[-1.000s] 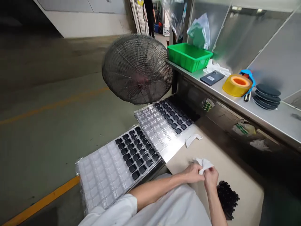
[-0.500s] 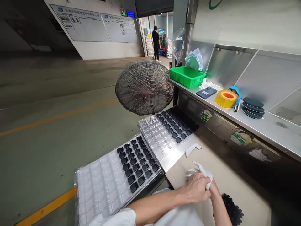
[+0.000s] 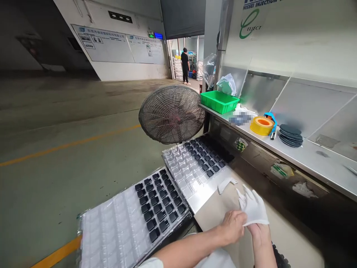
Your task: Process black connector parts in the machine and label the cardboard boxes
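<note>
A white glove [image 3: 256, 211] covers most of my right hand [image 3: 253, 206], its fingers spread and pointing away from me, the wrist bare. My left hand [image 3: 234, 225] is bare and closed, pinching the glove's cuff at the left side of the right wrist. Another white glove [image 3: 226, 184] lies on the beige board [image 3: 209, 214] just beyond my hands. Black parts [image 3: 279, 257] are partly hidden behind my right forearm.
Two clear trays [image 3: 111, 223] [image 3: 184, 167] partly filled with black pieces stand at left and ahead. A fan [image 3: 173, 113] is behind them. The metal shelf [image 3: 315, 163] holds a green bin [image 3: 219, 101], yellow tape [image 3: 262, 125] and black discs [image 3: 290, 135]. A person [image 3: 185, 65] stands far off.
The glove that was bunched around my right hand is now pulled over it, with the fingers spread. My left hand has shifted to its cuff. The view has tilted up slightly.
</note>
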Motion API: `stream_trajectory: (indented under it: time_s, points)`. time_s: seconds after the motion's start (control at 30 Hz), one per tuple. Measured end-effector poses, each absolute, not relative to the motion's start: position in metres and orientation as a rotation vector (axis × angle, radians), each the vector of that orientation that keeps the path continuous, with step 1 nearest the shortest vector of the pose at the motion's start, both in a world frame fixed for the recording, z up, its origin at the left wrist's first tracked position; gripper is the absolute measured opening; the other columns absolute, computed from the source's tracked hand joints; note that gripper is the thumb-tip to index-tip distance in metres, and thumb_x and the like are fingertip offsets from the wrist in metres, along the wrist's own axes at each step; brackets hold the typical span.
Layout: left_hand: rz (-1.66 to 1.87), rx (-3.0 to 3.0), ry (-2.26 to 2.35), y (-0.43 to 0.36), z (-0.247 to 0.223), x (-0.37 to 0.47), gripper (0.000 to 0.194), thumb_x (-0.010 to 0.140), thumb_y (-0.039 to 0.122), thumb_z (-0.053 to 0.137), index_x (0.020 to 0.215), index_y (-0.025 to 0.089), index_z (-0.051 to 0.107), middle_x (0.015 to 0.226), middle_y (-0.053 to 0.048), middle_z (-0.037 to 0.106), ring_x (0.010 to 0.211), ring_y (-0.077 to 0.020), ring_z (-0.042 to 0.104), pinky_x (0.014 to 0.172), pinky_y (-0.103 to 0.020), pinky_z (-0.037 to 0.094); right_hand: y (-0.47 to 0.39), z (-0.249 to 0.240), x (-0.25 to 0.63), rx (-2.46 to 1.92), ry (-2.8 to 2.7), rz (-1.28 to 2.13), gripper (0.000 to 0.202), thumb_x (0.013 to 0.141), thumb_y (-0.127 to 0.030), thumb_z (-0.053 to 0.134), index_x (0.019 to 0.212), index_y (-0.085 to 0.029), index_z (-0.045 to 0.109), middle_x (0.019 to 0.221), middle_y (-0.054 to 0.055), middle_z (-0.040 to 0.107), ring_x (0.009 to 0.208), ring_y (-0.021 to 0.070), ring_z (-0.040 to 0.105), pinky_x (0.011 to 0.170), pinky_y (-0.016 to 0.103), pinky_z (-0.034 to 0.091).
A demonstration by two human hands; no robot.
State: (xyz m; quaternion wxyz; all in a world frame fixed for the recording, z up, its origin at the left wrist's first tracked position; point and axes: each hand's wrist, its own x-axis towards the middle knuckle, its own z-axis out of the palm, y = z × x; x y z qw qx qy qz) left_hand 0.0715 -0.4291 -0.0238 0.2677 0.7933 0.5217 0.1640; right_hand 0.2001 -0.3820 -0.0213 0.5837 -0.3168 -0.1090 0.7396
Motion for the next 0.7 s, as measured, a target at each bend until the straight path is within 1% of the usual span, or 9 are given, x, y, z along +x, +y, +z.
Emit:
stream_trajectory:
  time_s: [0.1,0.23,0.33,0.37,0.43,0.5,0.57,0.63,0.7]
  points:
    - [0.383,2.122,1.328,-0.431,-0.019,0.079,0.009,0.073,0.017,0.059,0.077,0.021,0.052,0.082,-0.003,0.068,0.073,-0.0201,0.062,0.061,-0.030,0.036,-0.379,-0.001,0.208,-0.632,-0.250,1.835,0.031,0.091,-0.051,0.062,0.108,-0.025,0.069,0.109,0.004,0.075,0.110,0.0227,0.072,0.094,0.038,0.063]
    - [0.328,2.090,1.246,-0.434,-0.015,0.086,0.015,0.070,0.019,0.058,0.074,0.022,0.045,0.079,-0.002,0.065,0.072,-0.0205,0.059,0.062,-0.031,0.034,-0.386,0.015,0.210,-0.580,-0.292,1.934,0.043,0.090,-0.067,0.056,0.100,-0.027,0.069,0.089,0.002,0.069,0.097,0.0247,0.071,0.098,0.049,0.061]
    - [0.349,2.056,1.232,-0.435,-0.016,0.086,0.018,0.068,0.018,0.058,0.073,0.023,0.042,0.075,0.000,0.059,0.068,-0.0185,0.052,0.060,-0.031,0.030,-0.389,0.025,0.204,-0.580,-0.344,2.052,0.051,0.090,-0.068,0.056,0.121,-0.029,0.068,0.071,-0.003,0.061,0.081,0.0229,0.069,0.096,0.052,0.060]
    - [0.373,2.042,1.224,-0.435,-0.017,0.086,0.020,0.067,0.016,0.059,0.072,0.023,0.041,0.074,0.000,0.056,0.066,-0.0172,0.048,0.059,-0.030,0.029,-0.389,0.028,0.202,-0.581,-0.333,2.065,0.053,0.091,-0.067,0.056,0.128,-0.030,0.066,0.070,-0.004,0.060,0.081,0.0227,0.069,0.097,0.051,0.059]
    - [0.448,2.012,1.187,-0.434,-0.019,0.087,0.024,0.064,0.012,0.059,0.070,0.022,0.039,0.071,0.002,0.049,0.063,-0.0146,0.041,0.058,-0.029,0.027,-0.387,0.033,0.201,-0.598,-0.269,2.004,0.053,0.092,-0.061,0.057,0.136,-0.031,0.061,0.083,-0.002,0.069,0.098,0.0242,0.071,0.103,0.051,0.057]
    - [0.526,1.979,1.120,-0.432,-0.020,0.090,0.029,0.061,0.007,0.060,0.067,0.022,0.036,0.065,0.004,0.043,0.060,-0.0126,0.036,0.056,-0.028,0.027,-0.384,0.038,0.201,-0.636,-0.232,1.856,0.050,0.094,-0.052,0.057,0.139,-0.031,0.059,0.113,0.003,0.074,0.123,0.0248,0.066,0.110,0.050,0.054]
    - [0.579,1.937,1.040,-0.431,-0.018,0.093,0.032,0.059,0.005,0.060,0.063,0.021,0.033,0.059,0.005,0.036,0.058,-0.0111,0.032,0.055,-0.027,0.027,-0.380,0.040,0.203,-0.658,-0.270,1.723,0.049,0.094,-0.047,0.057,0.140,-0.030,0.058,0.137,0.005,0.066,0.136,0.0255,0.058,0.112,0.051,0.053]
    - [0.609,1.906,0.979,-0.431,-0.014,0.095,0.034,0.060,0.007,0.062,0.061,0.021,0.031,0.055,0.006,0.030,0.056,-0.0105,0.028,0.053,-0.027,0.026,-0.375,0.039,0.204,-0.686,-0.371,1.642,0.050,0.092,-0.047,0.058,0.139,-0.031,0.057,0.148,0.007,0.059,0.140,0.0285,0.055,0.114,0.055,0.050]
    - [0.596,1.910,0.951,-0.430,-0.008,0.093,0.032,0.062,0.011,0.063,0.061,0.022,0.032,0.054,0.006,0.030,0.054,-0.0106,0.029,0.052,-0.027,0.026,-0.368,0.033,0.201,-0.823,-0.538,1.502,0.056,0.090,-0.052,0.058,0.143,-0.034,0.053,0.153,0.006,0.054,0.141,0.0312,0.054,0.114,0.059,0.047]
